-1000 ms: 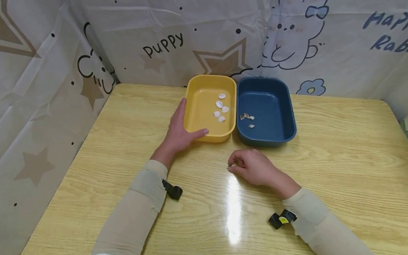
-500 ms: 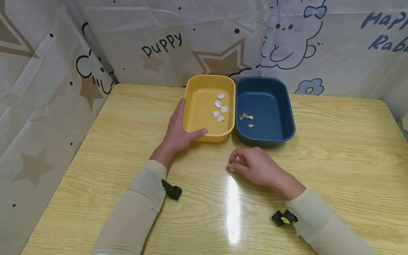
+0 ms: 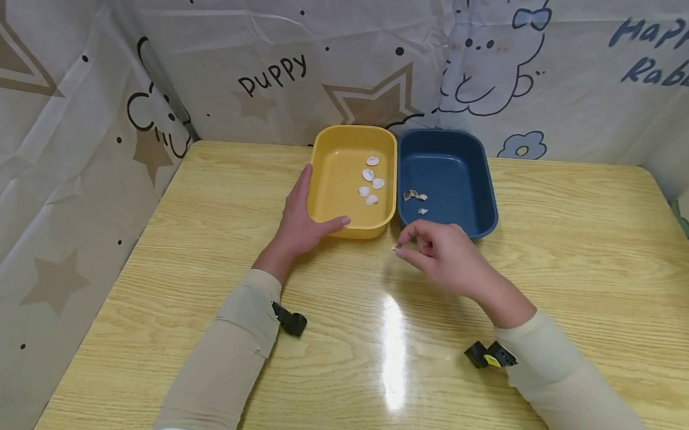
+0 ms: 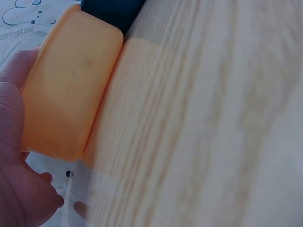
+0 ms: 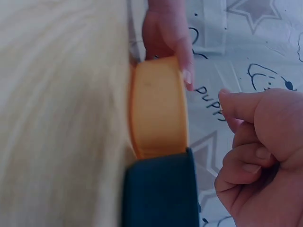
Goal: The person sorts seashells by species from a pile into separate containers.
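Note:
My left hand (image 3: pixel 304 224) holds the near left corner of a yellow plastic bin (image 3: pixel 330 204), thumb over the front rim and fingers along the left side. White clamshells (image 3: pixel 368 175) lie inside that bin. Between thumb and forefinger, my right hand (image 3: pixel 454 260) pinches a small seashell (image 3: pixel 396 248) just in front of the blue bin (image 3: pixel 453 189). Only an edge of this shell shows in the head view, so its exact kind is unclear. Several small brownish, pointed seashells (image 3: pixel 422 197) lie in the blue bin's left part. The right wrist view shows the right hand's other fingers curled.
Both bins stand side by side at the back of a wooden table (image 3: pixel 251 189), touching or nearly so. Behind them hangs a printed cloth (image 3: pixel 225 30). A bright light reflection (image 3: pixel 394 356) marks the table's front middle.
My right hand has lifted from the table and moved towards the blue bin, carrying the small seashell. The left hand stays in place on the yellow bin.

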`<state>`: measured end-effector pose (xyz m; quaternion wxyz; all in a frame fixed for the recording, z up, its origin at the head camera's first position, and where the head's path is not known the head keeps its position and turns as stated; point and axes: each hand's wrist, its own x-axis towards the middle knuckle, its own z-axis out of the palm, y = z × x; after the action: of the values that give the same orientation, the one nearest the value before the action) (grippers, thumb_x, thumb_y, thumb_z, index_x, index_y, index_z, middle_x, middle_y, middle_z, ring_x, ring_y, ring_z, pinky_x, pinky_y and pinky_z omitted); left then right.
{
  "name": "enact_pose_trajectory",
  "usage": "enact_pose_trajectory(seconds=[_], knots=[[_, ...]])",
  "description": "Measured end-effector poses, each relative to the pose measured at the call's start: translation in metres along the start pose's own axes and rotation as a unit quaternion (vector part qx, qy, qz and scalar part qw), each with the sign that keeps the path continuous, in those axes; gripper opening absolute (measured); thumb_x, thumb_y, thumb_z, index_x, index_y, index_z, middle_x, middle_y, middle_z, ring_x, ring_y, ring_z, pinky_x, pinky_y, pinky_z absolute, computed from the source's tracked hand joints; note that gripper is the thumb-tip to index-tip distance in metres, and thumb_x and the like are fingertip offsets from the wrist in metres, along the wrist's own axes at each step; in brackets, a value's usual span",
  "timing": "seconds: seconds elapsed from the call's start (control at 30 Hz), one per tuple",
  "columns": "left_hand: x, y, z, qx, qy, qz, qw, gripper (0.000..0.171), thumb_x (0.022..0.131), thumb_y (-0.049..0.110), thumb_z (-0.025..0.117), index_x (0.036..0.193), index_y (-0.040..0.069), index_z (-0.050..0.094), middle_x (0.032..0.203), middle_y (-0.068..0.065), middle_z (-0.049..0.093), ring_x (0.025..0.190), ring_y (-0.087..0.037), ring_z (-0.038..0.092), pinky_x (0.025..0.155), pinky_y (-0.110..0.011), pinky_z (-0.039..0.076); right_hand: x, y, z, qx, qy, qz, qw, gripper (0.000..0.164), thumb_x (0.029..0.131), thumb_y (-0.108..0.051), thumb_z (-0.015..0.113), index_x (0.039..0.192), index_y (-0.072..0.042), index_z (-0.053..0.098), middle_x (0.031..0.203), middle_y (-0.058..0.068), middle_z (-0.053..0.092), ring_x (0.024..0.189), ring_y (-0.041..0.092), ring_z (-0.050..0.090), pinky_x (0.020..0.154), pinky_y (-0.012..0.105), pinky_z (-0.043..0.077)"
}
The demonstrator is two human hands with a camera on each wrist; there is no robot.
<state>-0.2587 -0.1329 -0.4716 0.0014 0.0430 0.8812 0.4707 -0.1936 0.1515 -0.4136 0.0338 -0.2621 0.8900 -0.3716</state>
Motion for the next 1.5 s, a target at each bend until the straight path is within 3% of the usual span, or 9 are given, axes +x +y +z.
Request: enact_pose_trajectory(seconds=[0.3,0.53,1.0,1.27,1.5], knots=[[0.000,-0.002,0.000,0.000,0.000,-0.002,1.0000,0.123,0.074,0.052,0.085,0.161,0.031,0.000,0.165,0.005,0.007,0.148,-0.020,0.011,0.117,-0.043,0.016,0.017,0.010,-0.022,-0.005,0.090,0.050,0.995,0.016,0.096,-0.024,0.071,0.103,-0.010,0.067,0.059,0.003,0.038,0.051,0.022,0.038,0.052,0.033,0.029],[0.001,-0.004,0.000,0.001,0.000,0.001,1.0000,0.123,0.074,0.054,0.084,0.161,0.033,-0.001,0.165,0.006,0.007,0.148,-0.020,0.011,0.116,-0.045,0.017,0.039,0.029,-0.037,-0.009,0.134,0.092,0.987,0.019,0.097,-0.025,0.069,0.103,-0.007,0.067,0.062,0.007,0.039,0.053,0.026,0.040,0.051,0.033,0.029],[0.002,-0.002,-0.001,0.000,0.000,-0.003,1.0000,0.124,0.073,0.055,0.084,0.161,0.034,-0.001,0.165,0.005,0.007,0.147,-0.022,0.014,0.116,-0.044,0.019,0.071,0.062,-0.040,-0.030,0.149,0.179,0.972,0.027,0.099,-0.030,0.065,0.108,-0.004,0.066,0.066,0.008,0.046,0.056,0.027,0.045,0.053,0.035,0.035],[0.002,-0.002,0.000,0.002,0.000,0.003,1.0000,0.124,0.074,0.053,0.085,0.161,0.032,0.000,0.165,0.005,0.007,0.148,-0.021,0.012,0.117,-0.043,0.017,0.075,0.077,-0.032,-0.050,0.157,0.221,0.961,0.029,0.100,-0.031,0.062,0.109,-0.003,0.066,0.071,0.009,0.051,0.061,0.026,0.049,0.056,0.037,0.038],[0.000,-0.002,-0.001,-0.002,-0.002,0.006,1.0000,0.124,0.073,0.054,0.084,0.161,0.032,0.000,0.165,0.006,0.007,0.148,-0.021,0.012,0.116,-0.045,0.017,0.075,0.083,-0.028,-0.055,0.156,0.230,0.959,0.029,0.100,-0.031,0.062,0.109,-0.004,0.066,0.073,0.010,0.053,0.064,0.027,0.050,0.057,0.038,0.039]])
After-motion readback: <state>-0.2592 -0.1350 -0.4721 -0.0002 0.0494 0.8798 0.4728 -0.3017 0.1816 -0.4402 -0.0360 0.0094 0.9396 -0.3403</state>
